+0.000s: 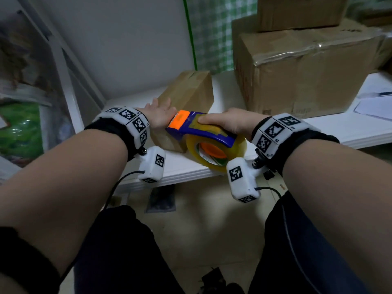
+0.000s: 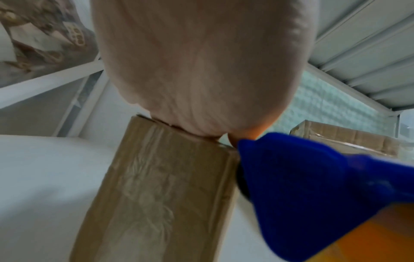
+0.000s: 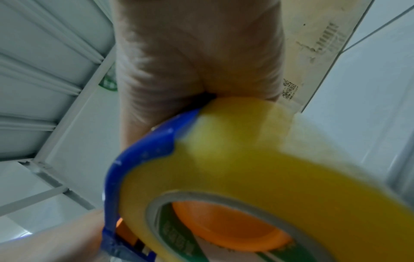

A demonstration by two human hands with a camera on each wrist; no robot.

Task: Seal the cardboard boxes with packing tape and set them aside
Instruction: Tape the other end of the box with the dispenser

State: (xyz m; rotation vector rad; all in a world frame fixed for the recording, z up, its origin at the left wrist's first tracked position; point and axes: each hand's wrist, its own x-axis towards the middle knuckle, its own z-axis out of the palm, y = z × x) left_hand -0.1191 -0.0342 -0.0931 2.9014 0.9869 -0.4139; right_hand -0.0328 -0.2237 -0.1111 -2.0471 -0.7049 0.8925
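Note:
A small brown cardboard box (image 1: pixel 188 92) lies on the white shelf (image 1: pixel 191 166), with clear tape on its near face (image 2: pixel 156 186). My left hand (image 1: pixel 158 112) rests flat on its top, fingers straight. My right hand (image 1: pixel 229 122) grips a blue and orange tape dispenser (image 1: pixel 197 128) that carries a yellowish tape roll (image 1: pixel 214 153). The dispenser's orange front end touches the box's near top edge beside my left hand. The right wrist view shows the roll (image 3: pixel 257 168) close up under my palm.
A large taped cardboard box (image 1: pixel 301 75) stands at the right of the shelf, with a smaller one (image 1: pixel 297 11) stacked on it. White papers (image 1: pixel 375 105) lie at far right. A white shelf frame (image 1: pixel 63 60) rises on the left. My legs are below the shelf edge.

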